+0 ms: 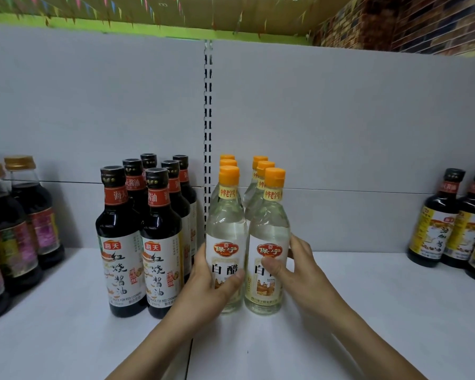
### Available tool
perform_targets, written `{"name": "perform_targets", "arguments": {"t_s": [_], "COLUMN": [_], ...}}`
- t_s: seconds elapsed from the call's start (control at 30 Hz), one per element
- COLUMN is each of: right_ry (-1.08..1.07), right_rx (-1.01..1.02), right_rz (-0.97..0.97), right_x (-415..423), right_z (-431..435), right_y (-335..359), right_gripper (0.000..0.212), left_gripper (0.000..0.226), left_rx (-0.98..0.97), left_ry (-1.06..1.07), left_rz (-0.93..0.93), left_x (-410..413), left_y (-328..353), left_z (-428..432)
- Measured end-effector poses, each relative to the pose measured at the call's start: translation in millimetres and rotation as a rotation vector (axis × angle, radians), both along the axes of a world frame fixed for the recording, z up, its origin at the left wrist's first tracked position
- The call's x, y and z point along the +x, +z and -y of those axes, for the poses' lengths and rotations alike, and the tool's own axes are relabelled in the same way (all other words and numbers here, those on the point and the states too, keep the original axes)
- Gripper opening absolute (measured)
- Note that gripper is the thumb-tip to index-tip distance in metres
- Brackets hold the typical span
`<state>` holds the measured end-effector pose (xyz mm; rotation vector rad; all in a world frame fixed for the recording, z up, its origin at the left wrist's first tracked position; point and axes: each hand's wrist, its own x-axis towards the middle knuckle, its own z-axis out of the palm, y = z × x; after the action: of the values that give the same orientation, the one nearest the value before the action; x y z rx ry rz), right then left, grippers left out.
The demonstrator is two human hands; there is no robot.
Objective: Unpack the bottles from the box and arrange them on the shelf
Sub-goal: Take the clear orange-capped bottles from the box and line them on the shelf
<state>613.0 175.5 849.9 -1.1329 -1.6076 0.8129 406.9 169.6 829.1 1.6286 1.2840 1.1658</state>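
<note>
Several clear white-vinegar bottles with orange caps stand in two rows on the white shelf [368, 311]. My left hand [209, 283] grips the front left vinegar bottle [225, 231] around its label. My right hand [294, 267] grips the front right vinegar bottle [269, 229], thumb across its label. Both front bottles stand upright on the shelf, side by side and nearly touching. The box is not in view.
Several dark soy sauce bottles [126, 242] stand just left of the vinegar. More dark bottles with gold caps [19, 220] are at the far left, and three dark bottles with yellow labels [450, 223] at the far right. A grey back panel [340, 119] closes the shelf behind.
</note>
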Motion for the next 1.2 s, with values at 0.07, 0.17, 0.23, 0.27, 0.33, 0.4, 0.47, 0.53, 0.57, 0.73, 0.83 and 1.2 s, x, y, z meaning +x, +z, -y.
{"name": "perform_targets", "arguments": {"t_s": [0.07,0.17,0.23,0.27,0.33,0.4,0.47,0.53,0.57,0.73,0.83,1.2], "right_ry": [0.023,0.054,0.096,0.118,0.137,0.138,0.136,0.133,0.13,0.093,0.023,0.053], "right_rx": [-0.002,-0.013,-0.03,-0.034,-0.043,-0.056,-0.061,-0.069,-0.078,-0.206,-0.324,-0.455], "right_rz": [0.008,0.027,0.004,-0.017,-0.037,-0.043,-0.037,-0.028,-0.029,-0.19,-0.36,-0.68], "right_x": [-4,-8,-10,-11,-12,-12,-13,-13,-12,-6,-9,-22], "right_z": [3,8,11,12,12,12,11,11,10,-3,-17,-58], "right_y": [2,6,9,10,11,10,8,7,7,4,-1,-17], "right_gripper": [0.063,0.053,0.048,0.048,0.049,0.048,0.049,0.05,0.051,0.077,0.071,0.083], "left_gripper": [0.078,0.078,0.076,0.074,0.071,0.069,0.067,0.067,0.071,0.09,0.084,0.069], "left_rx": [0.001,0.014,0.018,0.02,0.019,0.02,0.024,0.038,0.046,0.066,-0.097,-0.254], "left_ry": [-0.025,-0.048,-0.045,-0.046,-0.046,-0.043,-0.04,-0.04,-0.043,-0.028,-0.011,0.13], "left_rz": [0.018,0.04,0.053,0.052,0.05,0.052,0.059,0.055,0.062,0.215,0.49,0.55], "left_x": [-1,-3,-4,-5,-5,-6,-6,-5,-5,-4,-2,7], "left_y": [0,-2,-4,-5,-6,-8,-9,-9,-9,1,4,-7], "left_z": [-1,-1,-2,-3,-3,-4,-5,-5,-6,-11,-19,-58]}}
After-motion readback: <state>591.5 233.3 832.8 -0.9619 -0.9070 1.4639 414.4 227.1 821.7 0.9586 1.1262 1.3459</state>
